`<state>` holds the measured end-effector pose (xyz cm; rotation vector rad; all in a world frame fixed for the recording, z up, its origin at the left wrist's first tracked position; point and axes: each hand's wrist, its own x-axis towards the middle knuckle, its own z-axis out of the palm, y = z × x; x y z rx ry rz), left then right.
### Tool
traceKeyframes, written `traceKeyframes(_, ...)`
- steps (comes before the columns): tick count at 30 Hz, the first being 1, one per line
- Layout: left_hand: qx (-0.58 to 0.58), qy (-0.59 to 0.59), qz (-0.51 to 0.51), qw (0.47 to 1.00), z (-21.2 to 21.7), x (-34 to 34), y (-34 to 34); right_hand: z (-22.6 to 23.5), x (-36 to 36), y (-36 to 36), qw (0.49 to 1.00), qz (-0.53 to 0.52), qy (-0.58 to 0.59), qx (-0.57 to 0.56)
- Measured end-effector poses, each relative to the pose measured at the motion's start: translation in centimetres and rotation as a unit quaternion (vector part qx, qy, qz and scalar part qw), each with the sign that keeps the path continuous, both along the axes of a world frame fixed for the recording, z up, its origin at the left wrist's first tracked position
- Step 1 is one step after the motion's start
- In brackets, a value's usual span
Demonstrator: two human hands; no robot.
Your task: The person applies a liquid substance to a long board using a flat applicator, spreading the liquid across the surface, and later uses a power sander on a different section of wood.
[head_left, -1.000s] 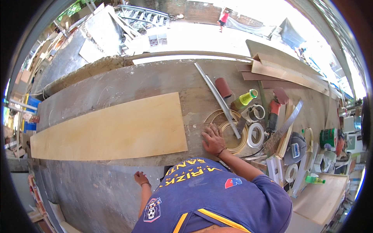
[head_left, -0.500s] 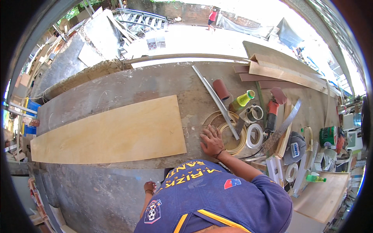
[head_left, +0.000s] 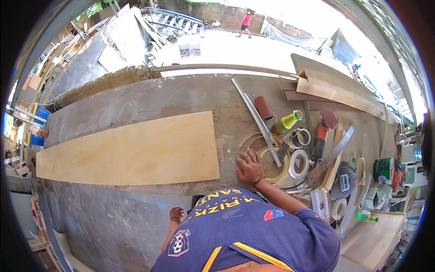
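Observation:
My right hand (head_left: pixel 250 167) lies palm down on the worn wooden workbench (head_left: pixel 181 95), fingers spread and holding nothing. Just right of it is a coil of pale edging strip (head_left: pixel 273 175), with a metal straight bar (head_left: pixel 257 120) lying over the coil. To the left, a long light plywood panel (head_left: pixel 131 149) rests flat, apart from that hand. My left hand (head_left: pixel 176 213) is low beside my body, past the bench's near edge. Its fingers look curled in; whatever they hold, if anything, is hidden.
On the right are a sandpaper roll (head_left: pixel 263 108), a green bottle (head_left: pixel 287 121), a white tape roll (head_left: pixel 299 164), an angle grinder (head_left: pixel 321 138), a saw blade (head_left: pixel 333 154) and a grey cap (head_left: pixel 344 180). Wood boards (head_left: pixel 335 93) lie behind. A person (head_left: pixel 245 22) is outside.
The view has turned slightly, so the bench and its objects appear shifted right. My right hand stays on the bench. The person outside has stepped left against the wall.

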<state>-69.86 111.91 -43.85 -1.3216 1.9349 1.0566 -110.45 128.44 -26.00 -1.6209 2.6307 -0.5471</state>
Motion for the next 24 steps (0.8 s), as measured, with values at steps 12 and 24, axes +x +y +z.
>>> traceKeyframes(12,0.006,-0.006,-0.047,0.999,0.42,-0.36,-0.5,-0.03,0.0,0.0,1.0,0.003,0.006,0.0)
traceKeyframes(24,0.008,-0.003,-0.078,0.997,0.81,-0.58,-0.34,-0.04,0.1,0.0,1.0,0.004,-0.003,0.006)
